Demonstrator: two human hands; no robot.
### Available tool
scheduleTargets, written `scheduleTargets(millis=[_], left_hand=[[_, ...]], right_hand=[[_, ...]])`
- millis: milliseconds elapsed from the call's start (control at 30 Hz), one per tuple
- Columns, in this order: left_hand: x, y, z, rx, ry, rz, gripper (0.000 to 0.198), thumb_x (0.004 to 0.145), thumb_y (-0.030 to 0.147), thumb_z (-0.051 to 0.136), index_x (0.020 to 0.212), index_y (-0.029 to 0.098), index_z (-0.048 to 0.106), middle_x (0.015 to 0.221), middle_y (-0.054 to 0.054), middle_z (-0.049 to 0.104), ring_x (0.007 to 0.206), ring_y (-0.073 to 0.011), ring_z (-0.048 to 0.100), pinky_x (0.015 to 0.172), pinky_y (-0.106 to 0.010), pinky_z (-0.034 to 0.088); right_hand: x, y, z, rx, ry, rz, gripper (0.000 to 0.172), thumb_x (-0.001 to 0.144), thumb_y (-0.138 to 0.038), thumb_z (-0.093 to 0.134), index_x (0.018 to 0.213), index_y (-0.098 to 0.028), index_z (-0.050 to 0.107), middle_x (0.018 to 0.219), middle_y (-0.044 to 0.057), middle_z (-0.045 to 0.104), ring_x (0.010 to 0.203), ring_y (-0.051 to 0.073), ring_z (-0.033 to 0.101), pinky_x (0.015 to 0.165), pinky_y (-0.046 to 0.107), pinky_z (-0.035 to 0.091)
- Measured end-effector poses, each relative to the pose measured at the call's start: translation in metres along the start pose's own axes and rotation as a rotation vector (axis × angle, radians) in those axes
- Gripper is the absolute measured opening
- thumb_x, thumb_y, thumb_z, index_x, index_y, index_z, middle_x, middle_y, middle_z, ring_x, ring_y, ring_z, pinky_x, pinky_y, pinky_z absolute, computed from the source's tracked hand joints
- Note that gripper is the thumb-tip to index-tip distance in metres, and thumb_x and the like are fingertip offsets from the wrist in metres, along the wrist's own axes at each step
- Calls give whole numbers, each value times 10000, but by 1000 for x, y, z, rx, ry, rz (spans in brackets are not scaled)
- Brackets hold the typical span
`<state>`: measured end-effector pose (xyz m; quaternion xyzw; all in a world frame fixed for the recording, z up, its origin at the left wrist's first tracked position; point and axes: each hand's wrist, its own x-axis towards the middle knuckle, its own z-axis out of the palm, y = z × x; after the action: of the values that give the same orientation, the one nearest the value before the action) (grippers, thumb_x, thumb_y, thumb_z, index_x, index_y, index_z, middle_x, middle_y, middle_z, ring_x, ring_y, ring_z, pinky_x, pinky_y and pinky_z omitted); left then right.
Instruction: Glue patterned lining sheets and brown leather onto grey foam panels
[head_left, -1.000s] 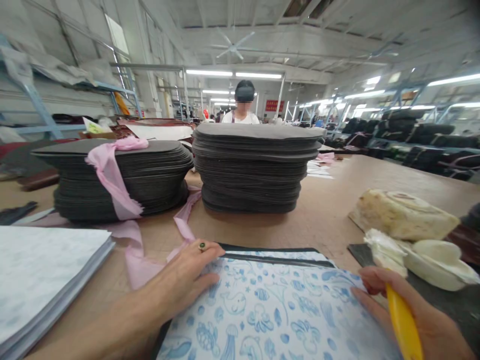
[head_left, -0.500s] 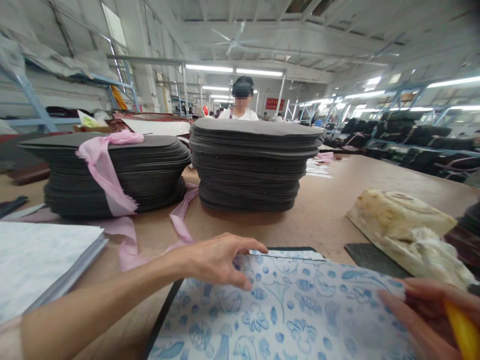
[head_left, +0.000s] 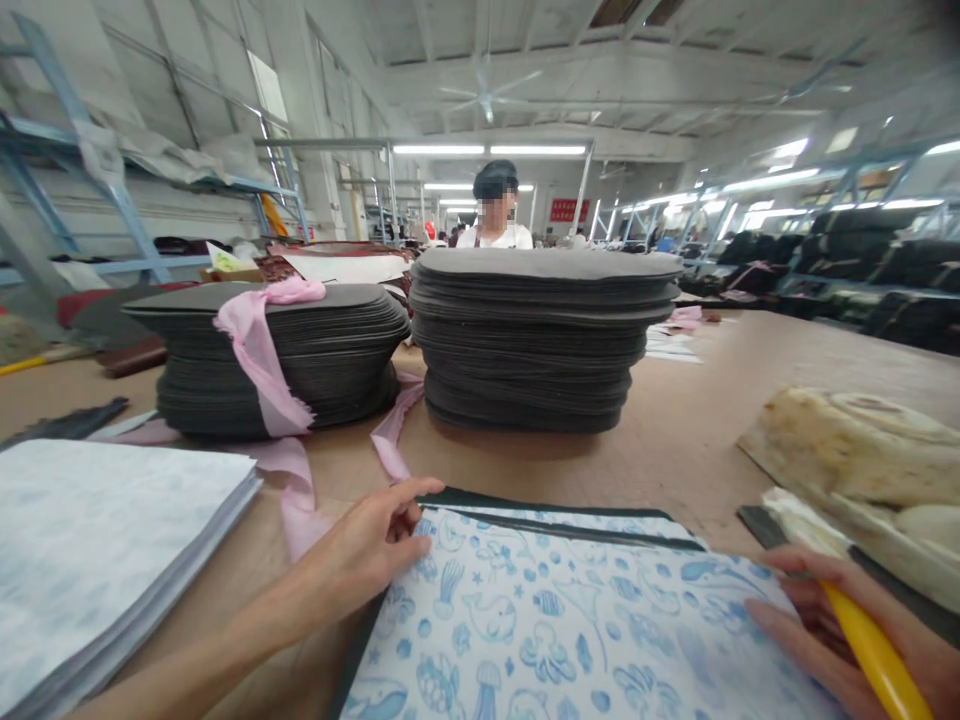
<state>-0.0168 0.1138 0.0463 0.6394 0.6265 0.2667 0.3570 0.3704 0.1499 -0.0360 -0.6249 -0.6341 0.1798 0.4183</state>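
Observation:
A white sheet printed with blue sea animals [head_left: 525, 620] lies in front of me, over another printed layer and a dark sheet [head_left: 540, 503] whose edges show behind it. At its far left corner is my left hand [head_left: 367, 555], closed there with the thumb on the print and the index finger stretched along the dark edge. My right hand [head_left: 847, 620] is at the right edge, fingertips on the sheet. Gripped in that same hand is a yellow-handled brush [head_left: 874, 650], its whitish end pointing away from me.
Two tall stacks of dark cut sheets, one on the left [head_left: 277, 370] tied with pink cloth strip [head_left: 262, 350] and one in the middle [head_left: 532, 350], stand on the table [head_left: 697, 430]. Printed sheets [head_left: 112, 540] lie left; a yellowish wrapped lump [head_left: 862, 450] sits right. A person [head_left: 495, 215] is beyond.
My left hand has moved left to the sheet's far left corner. The brush shows more fully in my right hand. The view has turned slightly left.

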Motion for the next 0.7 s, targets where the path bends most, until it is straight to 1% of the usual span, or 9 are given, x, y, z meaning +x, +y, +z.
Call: scheduleTargets(millis=[100, 133, 233, 333, 433, 500, 533, 600, 700], left_hand=[[1, -7, 4, 26, 66, 44, 538, 710, 290, 480, 1233, 172, 432, 722, 30, 435, 602, -112, 448, 544, -228, 369], [1, -10, 5, 32, 88, 59, 530, 720, 284, 475, 1239, 191, 424, 720, 34, 425, 594, -108, 442, 539, -224, 363], [2, -19, 9, 31, 137, 79, 473, 737, 282, 467, 1207, 232, 446, 707, 43, 404, 574, -101, 434, 523, -216, 355], [1, -20, 9, 35, 133, 65, 380, 739, 299, 467, 1110, 233, 507, 699, 39, 424, 573, -107, 441, 512, -214, 356], [-1, -12, 6, 121, 114, 47, 207, 752, 302, 459, 874, 206, 598, 657, 27, 469, 591, -121, 448, 533, -223, 352], [-3, -5, 4, 187, 102, 52, 185, 752, 276, 448, 741, 191, 612, 663, 10, 526, 622, -135, 470, 568, -238, 359], [-3, -3, 3, 210, 100, 53, 191, 749, 265, 444, 721, 188, 616, 684, 0, 558, 641, -144, 486, 587, -247, 365], [-3, -2, 2, 237, 105, 42, 206, 748, 271, 438, 750, 187, 626, 728, -14, 600, 673, -162, 515, 614, -262, 378], [-2, -5, 2, 279, 101, 15, 243, 754, 310, 428, 789, 185, 633, 737, -26, 613, 678, -178, 533, 629, -280, 394]], right_hand=[[0, -12, -7, -47, -91, 12, 414, 657, -506, 615, 979, -256, 539, 715, 2, 608, 656, 196, 627, 587, 275, 535], [0, -18, -9, -46, -98, 18, 413, 649, -511, 616, 964, -254, 545, 725, 5, 612, 661, 199, 627, 588, 279, 534], [1, -37, -12, -11, -121, 62, 383, 640, -505, 608, 922, -249, 556, 689, 2, 609, 617, 196, 619, 548, 280, 526], [2, -46, -11, 3, -138, 78, 346, 652, -475, 606, 916, -254, 563, 671, 3, 605, 602, 197, 617, 522, 280, 516], [3, -46, -10, -24, -132, 43, 369, 646, -496, 608, 923, -257, 558, 682, 16, 601, 608, 209, 615, 510, 299, 507], [4, -43, -8, -48, -137, 28, 379, 655, -514, 595, 930, -258, 544, 682, 16, 591, 602, 208, 609, 527, 315, 508], [5, -41, -7, -61, -143, 26, 380, 661, -518, 588, 932, -256, 535, 685, 16, 587, 603, 206, 607, 539, 320, 508], [7, -37, -4, -76, -155, 20, 389, 666, -517, 584, 942, -250, 522, 703, 17, 588, 620, 206, 607, 555, 321, 505], [8, -30, 0, -61, -167, 0, 380, 680, -481, 600, 966, -244, 521, 703, 10, 584, 636, 198, 604, 554, 300, 493]])
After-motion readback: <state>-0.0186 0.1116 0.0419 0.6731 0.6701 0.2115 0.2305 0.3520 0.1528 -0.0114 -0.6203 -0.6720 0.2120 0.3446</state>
